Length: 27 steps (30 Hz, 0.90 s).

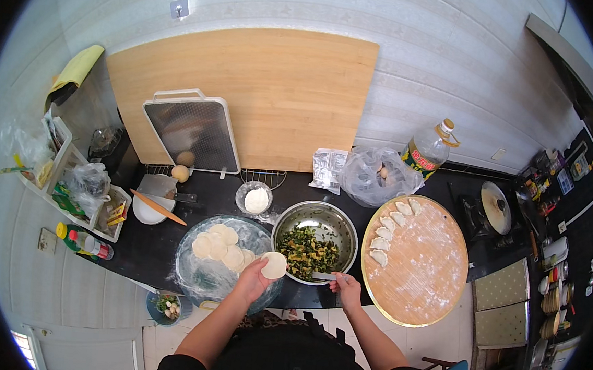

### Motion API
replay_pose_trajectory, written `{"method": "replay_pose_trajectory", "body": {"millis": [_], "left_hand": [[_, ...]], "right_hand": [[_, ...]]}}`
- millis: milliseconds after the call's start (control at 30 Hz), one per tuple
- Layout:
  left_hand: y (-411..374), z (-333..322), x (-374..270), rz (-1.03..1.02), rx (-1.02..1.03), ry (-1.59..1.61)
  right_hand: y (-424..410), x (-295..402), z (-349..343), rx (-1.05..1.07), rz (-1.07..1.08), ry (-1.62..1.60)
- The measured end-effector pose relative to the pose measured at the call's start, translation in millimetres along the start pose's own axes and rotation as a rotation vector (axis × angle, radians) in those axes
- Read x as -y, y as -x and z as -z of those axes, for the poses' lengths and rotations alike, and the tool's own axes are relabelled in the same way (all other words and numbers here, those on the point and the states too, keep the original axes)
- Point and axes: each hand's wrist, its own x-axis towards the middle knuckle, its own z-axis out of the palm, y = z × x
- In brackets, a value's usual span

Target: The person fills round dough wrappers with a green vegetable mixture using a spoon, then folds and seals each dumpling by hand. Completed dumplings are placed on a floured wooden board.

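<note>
A round dumpling wrapper lies on the fingers of my left hand, beside the rim of a steel bowl. My right hand grips the handle of a metal utensil, whose far end is hidden in the chopped green and yellow filling. Left of the bowl, overlapping wrappers rest on a floured round glass board. On the right, several folded dumplings form a curved row along the left edge of a floured round wooden board.
Behind the bowls are a small bowl of flour, a plastic bag with eggs and an oil bottle. A rolling pin lies across a white dish. A large wooden board leans on the wall. The stove is far right.
</note>
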Motion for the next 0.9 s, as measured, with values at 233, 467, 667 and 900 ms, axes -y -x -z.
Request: {"method": "replay_pose_trajectory", "body": {"millis": [233, 467, 667, 900], "left_hand": [[-5, 3, 6, -0.007, -0.033, -0.048], [-9, 2, 8, 0.019, -0.054, -0.072], [-17, 7, 16, 0.037, -0.081, -0.045], [-28, 1, 21, 0.079, -0.148, -0.058]], "right_hand": [[1, 5, 0, -0.042, -0.106, -0.035], [3, 11, -1, -0.057, -0.228, -0.115], [2, 12, 0, -0.074, -0.259, -0.174], [-2, 25, -5, -0.043, -0.23, -0.328]]}}
